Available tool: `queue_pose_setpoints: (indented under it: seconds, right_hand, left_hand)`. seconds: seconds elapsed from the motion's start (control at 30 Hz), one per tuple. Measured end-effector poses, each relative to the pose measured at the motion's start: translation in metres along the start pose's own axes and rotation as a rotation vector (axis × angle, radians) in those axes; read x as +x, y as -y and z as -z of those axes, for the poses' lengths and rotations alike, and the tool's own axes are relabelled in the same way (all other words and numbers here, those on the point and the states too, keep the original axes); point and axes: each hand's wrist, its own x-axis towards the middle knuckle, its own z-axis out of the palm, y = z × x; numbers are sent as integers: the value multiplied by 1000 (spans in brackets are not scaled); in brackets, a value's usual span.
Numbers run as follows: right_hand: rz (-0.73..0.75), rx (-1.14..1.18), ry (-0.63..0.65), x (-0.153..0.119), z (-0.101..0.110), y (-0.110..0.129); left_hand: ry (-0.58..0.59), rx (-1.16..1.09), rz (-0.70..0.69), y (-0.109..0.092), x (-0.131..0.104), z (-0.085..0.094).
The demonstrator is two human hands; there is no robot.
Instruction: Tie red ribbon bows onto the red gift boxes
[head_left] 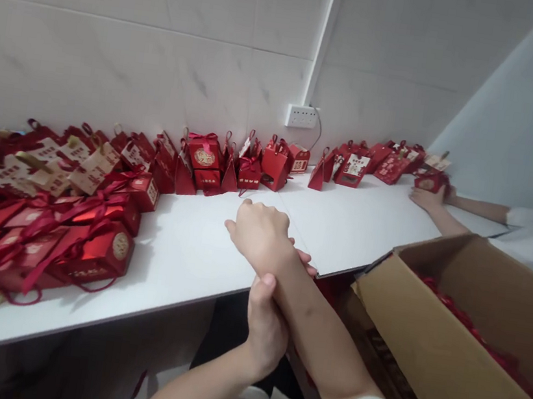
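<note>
Head view: our left hand (268,334) is wrapped around our right wrist (282,260), thumb on the near side, so the hands are together. Our right hand (262,232) is over the table (182,241), just inside its front edge, back up, fingers bent down; palm hidden, can't tell if it's closed or touching the top.

Nearest red box is the ribbon box (249,174), set back past our right hand, in the row along the wall (116,75). White tabletop lies between, so we've room forward and either side.

To the left, the ribboned pile (105,253) comes forward toward the front edge; less room there. On the right, the row runs to a co-worker's hand (426,199) on a box (428,183) at the far end.

Tight spot: open carton (444,341), right of our right forearm, corner by the table edge. Red stuff inside, too blurred to identify. Socket strip (301,116) sits above the row.
</note>
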Motion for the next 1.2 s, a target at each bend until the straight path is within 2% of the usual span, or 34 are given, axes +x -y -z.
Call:
queue_pose_setpoints:
  seconds: [0.17, 0.33, 0.47, 0.57, 0.63, 0.7, 0.73, 0.8, 0.87, 0.97, 1.2]
  right_hand:
    - [96, 20, 45, 0, -1, -6]
    - [175, 34, 106, 4, -5, -1]
    - [214, 35, 119, 9, -7, 2]
    - [191, 46, 108, 16, -8, -1]
    - [165, 52, 97, 22, -8, -3]
    - [145, 53, 97, 26, -8, -4]
    - [141, 54, 103, 27, -7, -4]
    - [136, 59, 110, 29, -7, -3]
    - [125, 68, 114, 30, -7, -1]
    - [106, 79, 119, 32, -6, 4]
    - [47, 84, 105, 36, -7, 22]
  left_hand:
    - [-28, 109, -89, 14, -1, 2]
    - [-127, 117, -134, 14, 0, 2]
    - [-55, 222, -161, 7, 2, 7]
    - [10, 470, -193, 2, 6, 22]
    - [-61, 695, -381, -2, 10, 36]
    - [-169, 888, -715, -8, 15, 49]
    - [-185, 973, -891, -13, 18, 53]
    - [-112, 1153, -1180, -23, 23, 56]
    - [18, 1339, -1358, -33, 28, 54]
    - [112, 1463, -1454, -42, 33, 52]
    - [137, 1295, -1500, -45, 40, 71]
